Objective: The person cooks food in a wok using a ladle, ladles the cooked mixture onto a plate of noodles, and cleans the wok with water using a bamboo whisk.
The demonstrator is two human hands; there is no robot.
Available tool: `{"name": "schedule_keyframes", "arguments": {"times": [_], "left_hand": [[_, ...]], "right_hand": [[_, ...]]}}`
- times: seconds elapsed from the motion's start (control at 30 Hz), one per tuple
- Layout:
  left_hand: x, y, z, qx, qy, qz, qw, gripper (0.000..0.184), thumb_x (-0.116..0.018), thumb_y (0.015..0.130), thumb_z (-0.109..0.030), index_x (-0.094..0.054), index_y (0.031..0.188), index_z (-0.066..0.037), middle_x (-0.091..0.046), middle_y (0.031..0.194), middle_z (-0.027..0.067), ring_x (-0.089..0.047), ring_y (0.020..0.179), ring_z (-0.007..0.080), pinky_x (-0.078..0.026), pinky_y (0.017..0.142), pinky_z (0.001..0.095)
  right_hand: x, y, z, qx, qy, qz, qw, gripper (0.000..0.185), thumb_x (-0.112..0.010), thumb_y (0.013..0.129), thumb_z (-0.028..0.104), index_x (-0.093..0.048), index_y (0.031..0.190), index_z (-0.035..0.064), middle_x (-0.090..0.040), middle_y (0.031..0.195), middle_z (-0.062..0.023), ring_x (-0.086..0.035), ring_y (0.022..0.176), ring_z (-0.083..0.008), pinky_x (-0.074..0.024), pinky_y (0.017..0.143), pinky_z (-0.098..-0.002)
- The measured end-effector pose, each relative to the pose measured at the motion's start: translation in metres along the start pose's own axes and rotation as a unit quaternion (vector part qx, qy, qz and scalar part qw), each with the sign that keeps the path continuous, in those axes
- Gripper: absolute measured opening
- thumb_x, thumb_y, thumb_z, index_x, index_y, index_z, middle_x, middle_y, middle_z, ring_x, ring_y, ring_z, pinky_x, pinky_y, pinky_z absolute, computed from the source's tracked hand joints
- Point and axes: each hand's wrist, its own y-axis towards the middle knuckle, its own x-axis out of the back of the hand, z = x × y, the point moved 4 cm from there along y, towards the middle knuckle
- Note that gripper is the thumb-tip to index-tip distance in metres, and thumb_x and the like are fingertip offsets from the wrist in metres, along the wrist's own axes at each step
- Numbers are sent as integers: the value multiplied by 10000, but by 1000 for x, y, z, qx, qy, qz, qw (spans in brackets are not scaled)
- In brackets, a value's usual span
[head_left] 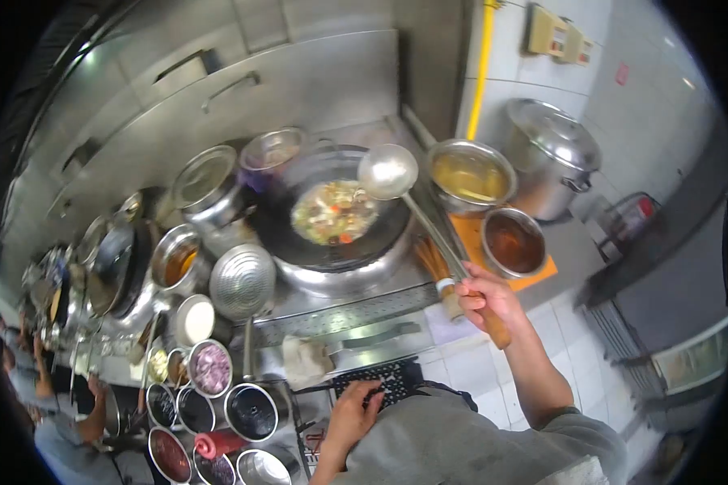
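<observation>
My right hand (492, 297) is closed round the wooden grip of a long metal ladle (388, 171). The ladle's bowl is raised over the right side of a big dark wok (279, 234), apart from the food. Chopped food (336, 212) with pale, green and orange pieces lies in liquid in the wok. Low in front of my body, my left hand (354, 416) rests against a black-and-white dotted cloth (392, 384) at my waist. Its fingers are loosely extended, and I see nothing held in them.
A pot of yellowish liquid (471, 174), a pot of reddish-brown liquid (514, 242) and a lidded stockpot (550, 158) stand to the right. Left are a perforated strainer (243, 281), a bowl of chopped purple onion (210, 369) and several seasoning pots. Other people (65, 432) work at far left.
</observation>
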Motion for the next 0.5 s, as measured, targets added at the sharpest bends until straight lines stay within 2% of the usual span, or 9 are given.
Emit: {"name": "schedule_keyframes", "arguments": {"times": [0.07,0.13,0.27,0.3,0.33,0.37,0.4,0.43,0.5], "left_hand": [[6,-16,3,33,8,-23,999,207,-686,885,-133,-667,1051,-11,-675,1006,174,-664,916,341,-530,792,382],[12,-36,13,99,17,-61,993,208,-686,888,-148,-676,1050,-18,-676,995,175,-667,917,340,-531,783,387],[4,-76,42,205,42,-128,969,234,-684,894,-180,-681,1069,-25,-682,1002,167,-674,916,329,-533,788,392],[-1,-85,47,228,42,-142,962,244,-683,897,-191,-681,1077,-27,-684,1006,164,-676,915,325,-534,790,392],[-8,-93,50,251,46,-139,957,251,-679,900,-201,-680,1084,-32,-685,1010,164,-678,917,322,-535,792,392],[-13,-101,53,276,49,-141,949,258,-676,903,-211,-679,1092,-36,-686,1014,163,-679,920,319,-535,794,392],[-17,-109,56,302,53,-150,940,265,-672,906,-221,-679,1100,-40,-687,1019,163,-680,922,315,-536,797,393],[-24,-118,59,321,49,-161,932,269,-665,911,-231,-676,1106,-45,-684,1026,165,-678,929,316,-536,802,393],[-39,-142,65,365,41,-197,909,278,-650,920,-251,-672,1117,-55,-679,1041,170,-674,944,317,-535,812,393]], "right_hand": [[-15,22,2,21,-190,3,982,594,-580,893,60,-358,1443,23,-521,786,-18,-466,537,-80,-398,430,-256],[-14,31,13,29,-406,16,913,588,-577,893,60,-361,1438,19,-531,779,-16,-470,531,-92,-412,430,-279],[-5,85,14,-29,-236,121,964,550,-565,906,77,-387,1424,24,-519,761,-15,-469,500,-103,-431,423,-287],[-3,108,6,-17,-237,147,960,547,-555,908,85,-391,1425,13,-602,855,-70,-584,622,-161,-513,516,-303],[2,126,6,99,-422,98,896,550,-553,905,83,-394,1426,7,-621,935,-94,-613,716,-195,-530,597,-320],[3,140,4,225,-578,55,783,553,-550,901,81,-396,1426,2,-640,1015,-119,-641,809,-229,-547,678,-336],[-1,153,2,355,-690,16,630,556,-548,897,79,-399,1427,-3,-659,1095,-144,-669,902,-263,-564,759,-353],[16,167,9,283,-664,29,692,560,-547,892,68,-406,1429,-4,-628,1208,-166,-630,1046,-296,-518,875,-368],[11,166,33,267,-661,73,697,580,-531,878,-4,-410,1445,10,-570,1327,-201,-555,1214,-320,-426,1014,-386]]}}
